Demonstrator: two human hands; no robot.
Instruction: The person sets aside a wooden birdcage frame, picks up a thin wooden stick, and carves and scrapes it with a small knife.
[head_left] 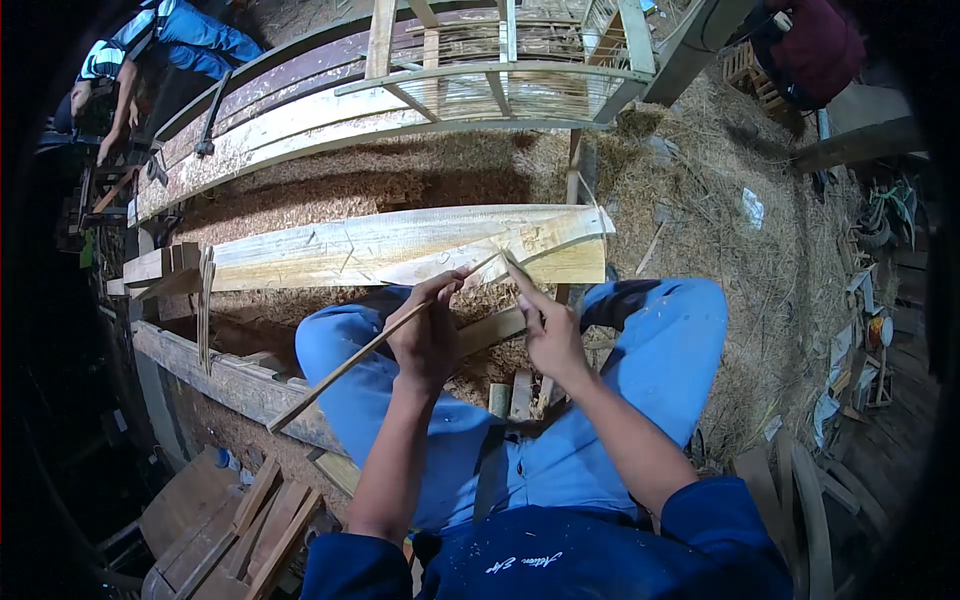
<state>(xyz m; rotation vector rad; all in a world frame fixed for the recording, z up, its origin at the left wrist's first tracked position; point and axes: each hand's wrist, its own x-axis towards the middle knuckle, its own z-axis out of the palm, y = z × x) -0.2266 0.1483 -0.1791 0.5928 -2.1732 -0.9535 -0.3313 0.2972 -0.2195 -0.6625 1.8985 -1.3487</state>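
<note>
My left hand (425,335) is closed around a long thin wooden stick (345,372), which slants from the lower left up toward the wide pale plank (400,245). My right hand (550,330) is beside the stick's upper end, its index finger pointing up and the other fingers curled. Something thin and dark lies along that index finger near the stick's tip; whether it is a blade cannot be made out. Both hands are over the near edge of the plank, above my lap. Shavings and thin slivers lie on the plank.
A slatted wooden frame (500,90) rests on long boards beyond the plank. Thin strips (206,310) lean at the plank's left end. A person (115,70) is at the upper left, another (815,50) at the upper right. Wood scraps (270,525) lie lower left.
</note>
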